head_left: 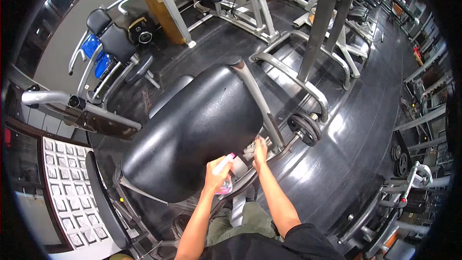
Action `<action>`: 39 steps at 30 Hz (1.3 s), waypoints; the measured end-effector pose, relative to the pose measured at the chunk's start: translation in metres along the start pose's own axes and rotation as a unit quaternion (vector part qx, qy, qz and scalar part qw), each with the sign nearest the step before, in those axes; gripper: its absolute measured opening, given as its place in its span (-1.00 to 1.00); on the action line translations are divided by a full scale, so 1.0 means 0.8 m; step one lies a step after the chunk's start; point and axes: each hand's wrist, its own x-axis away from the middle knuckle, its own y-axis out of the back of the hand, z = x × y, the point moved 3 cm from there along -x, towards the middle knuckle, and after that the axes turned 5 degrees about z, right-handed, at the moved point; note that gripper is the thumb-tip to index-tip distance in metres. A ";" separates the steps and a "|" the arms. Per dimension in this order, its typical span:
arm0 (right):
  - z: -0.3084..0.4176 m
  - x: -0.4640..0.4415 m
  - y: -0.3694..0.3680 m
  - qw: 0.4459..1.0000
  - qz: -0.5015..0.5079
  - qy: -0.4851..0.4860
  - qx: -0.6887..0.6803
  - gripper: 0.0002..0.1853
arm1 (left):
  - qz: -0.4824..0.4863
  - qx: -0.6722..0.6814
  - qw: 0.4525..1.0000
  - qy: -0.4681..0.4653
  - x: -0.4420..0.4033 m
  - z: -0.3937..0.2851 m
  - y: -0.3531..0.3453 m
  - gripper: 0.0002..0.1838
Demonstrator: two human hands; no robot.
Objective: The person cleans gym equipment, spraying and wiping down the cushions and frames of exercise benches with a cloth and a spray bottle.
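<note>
A spray bottle (225, 186) with a white and pink head and pinkish liquid is gripped in my left hand (216, 175), close to the near edge of a large black padded bench (192, 120). Small wet spots shine on the upper part of the pad. My right hand (260, 153) holds a crumpled light cloth (250, 150) beside the pad's lower right edge, near the metal frame.
Weight plates (304, 129) stick out on a bar to the right of the bench. A padded seat machine (115, 41) stands at the upper left, and a curved metal handle (45, 97) at the left. More gym machines line the right side.
</note>
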 end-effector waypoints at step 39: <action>-0.230 0.240 -0.103 0.966 0.074 -0.224 -0.110 -0.63 | -0.182 0.138 0.974 -0.008 0.334 0.165 0.208 -0.71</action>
